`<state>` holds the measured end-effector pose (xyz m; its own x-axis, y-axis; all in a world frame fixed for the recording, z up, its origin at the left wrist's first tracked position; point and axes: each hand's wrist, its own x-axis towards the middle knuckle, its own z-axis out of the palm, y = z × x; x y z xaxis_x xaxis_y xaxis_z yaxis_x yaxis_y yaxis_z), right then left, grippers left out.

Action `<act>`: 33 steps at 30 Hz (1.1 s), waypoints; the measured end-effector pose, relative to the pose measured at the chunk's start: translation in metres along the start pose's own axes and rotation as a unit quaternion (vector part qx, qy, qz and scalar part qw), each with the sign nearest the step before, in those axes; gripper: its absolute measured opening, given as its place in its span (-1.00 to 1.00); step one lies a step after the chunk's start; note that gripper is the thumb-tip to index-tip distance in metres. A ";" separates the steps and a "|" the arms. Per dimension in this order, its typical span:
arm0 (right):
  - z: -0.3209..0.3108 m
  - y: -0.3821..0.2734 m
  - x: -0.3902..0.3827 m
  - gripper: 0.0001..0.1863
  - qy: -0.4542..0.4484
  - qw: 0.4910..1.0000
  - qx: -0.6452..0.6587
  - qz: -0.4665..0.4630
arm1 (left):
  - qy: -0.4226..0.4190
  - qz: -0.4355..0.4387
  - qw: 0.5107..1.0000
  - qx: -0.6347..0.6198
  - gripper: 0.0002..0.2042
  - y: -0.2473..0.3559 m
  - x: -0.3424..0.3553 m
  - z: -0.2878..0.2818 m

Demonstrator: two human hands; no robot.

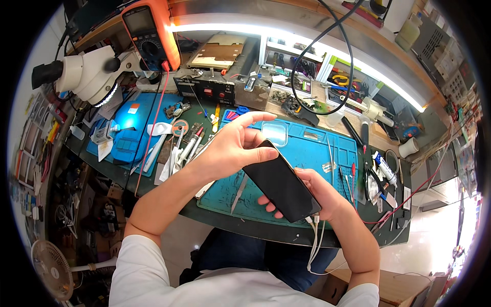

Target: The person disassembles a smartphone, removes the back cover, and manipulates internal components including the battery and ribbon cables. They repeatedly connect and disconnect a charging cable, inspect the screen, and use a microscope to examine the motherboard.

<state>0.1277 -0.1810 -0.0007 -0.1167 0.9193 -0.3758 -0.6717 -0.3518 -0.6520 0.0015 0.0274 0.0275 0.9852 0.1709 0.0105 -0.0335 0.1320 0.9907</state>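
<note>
A black smartphone (284, 188) is held at a tilt over the blue work mat (232, 184), its screen dark. My left hand (245, 143) holds its upper end, thumb on the screen corner and index finger extended above it. My right hand (317, 192) grips the lower right side, with fingertips showing under the phone. White cables (315, 235) hang from the phone's bottom end. A thin metal blade tool (238, 194) lies on the mat to the left of the phone.
A microscope (82, 74) and orange multimeter (151, 36) stand at the back left, near a smaller blue mat (138, 110). Hand tools (378, 179) lie right of the main mat. A black cable loop (350, 66) hangs over the back. A fan (51, 268) stands at the lower left.
</note>
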 end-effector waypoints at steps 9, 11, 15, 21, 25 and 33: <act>-0.006 0.002 0.000 -0.36 -0.025 0.998 0.040 -0.029 | -0.071 -0.008 0.997 0.037 -0.30 0.003 0.001 0.006; -0.002 0.001 -0.001 -0.37 -0.020 0.999 0.036 -0.027 | -0.080 -0.005 0.996 0.039 -0.30 0.000 0.000 0.005; -0.001 0.001 0.000 -0.37 -0.015 0.999 0.038 -0.024 | -0.075 -0.007 0.996 0.045 -0.30 -0.001 0.001 0.006; -0.004 0.004 0.001 -0.36 -0.022 0.998 0.049 -0.026 | -0.065 -0.016 0.996 0.054 -0.30 0.001 -0.001 0.008; -0.005 0.005 0.001 -0.36 -0.021 0.998 0.055 -0.022 | -0.063 -0.014 0.997 0.053 -0.30 0.000 0.000 0.007; -0.005 0.005 0.003 -0.28 0.000 0.998 0.055 -0.010 | -0.057 -0.019 0.997 0.052 -0.30 0.002 0.000 0.008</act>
<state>0.1276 -0.1808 -0.0080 -0.1027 0.9258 -0.3639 -0.7495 -0.3125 -0.5836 0.0025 0.0199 0.0302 0.9983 0.0548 -0.0179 0.0161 0.0338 0.9993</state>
